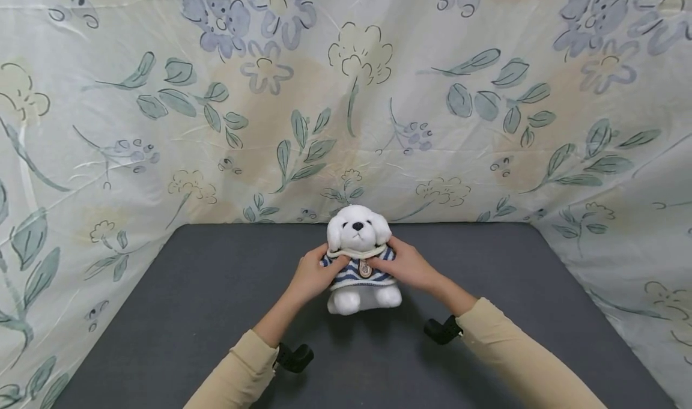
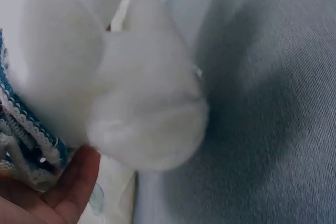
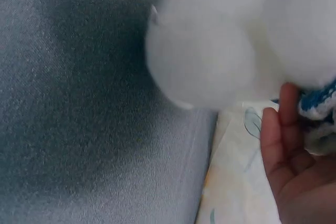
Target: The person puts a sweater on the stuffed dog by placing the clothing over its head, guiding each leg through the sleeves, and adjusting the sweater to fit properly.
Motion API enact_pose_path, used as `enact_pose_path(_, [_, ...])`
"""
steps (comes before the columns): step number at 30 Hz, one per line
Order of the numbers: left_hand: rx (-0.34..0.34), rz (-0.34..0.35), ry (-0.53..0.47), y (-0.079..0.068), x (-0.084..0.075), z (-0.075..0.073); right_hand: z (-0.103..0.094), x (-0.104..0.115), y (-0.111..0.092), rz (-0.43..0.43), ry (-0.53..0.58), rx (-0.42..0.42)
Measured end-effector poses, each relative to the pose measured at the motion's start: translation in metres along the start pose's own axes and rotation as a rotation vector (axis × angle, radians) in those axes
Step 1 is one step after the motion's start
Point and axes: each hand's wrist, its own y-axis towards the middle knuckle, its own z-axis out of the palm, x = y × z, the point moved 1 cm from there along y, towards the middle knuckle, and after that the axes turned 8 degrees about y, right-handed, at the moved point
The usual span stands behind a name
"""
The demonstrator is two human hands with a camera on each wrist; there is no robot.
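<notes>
A white plush dog [image 1: 359,232] in a blue-and-white striped knit sweater [image 1: 354,275] faces the head camera, upright, with a small oval tag on its chest. My left hand [image 1: 318,271] grips one side of its body, thumb laid across the sweater's front. On the other side my right hand [image 1: 408,263] holds it the same way, thumb beside the tag. In the left wrist view the white legs [image 2: 152,87] fill the middle, with fingers at the sweater's hem. The right wrist view shows the plush's underside [image 3: 205,56] close over the dark surface and fingers behind the sweater.
A dark grey table [image 1: 216,301] lies under the plush dog. Behind it and at both sides hangs a pale cloth [image 1: 378,157] printed with flowers and leaves. Black wrist mounts [image 1: 294,358] sit below both hands, near the beige sleeves.
</notes>
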Motion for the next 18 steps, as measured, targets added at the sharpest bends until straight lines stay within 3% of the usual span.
enact_pose_path(12, [0.139,-0.119,-0.034,0.004,-0.005,0.015,-0.011,-0.009,-0.002,0.128,0.006,0.087])
enact_pose_path(18, [0.214,-0.192,-0.07,0.007,0.002,0.025,-0.014,-0.016,-0.003,0.185,0.012,0.125])
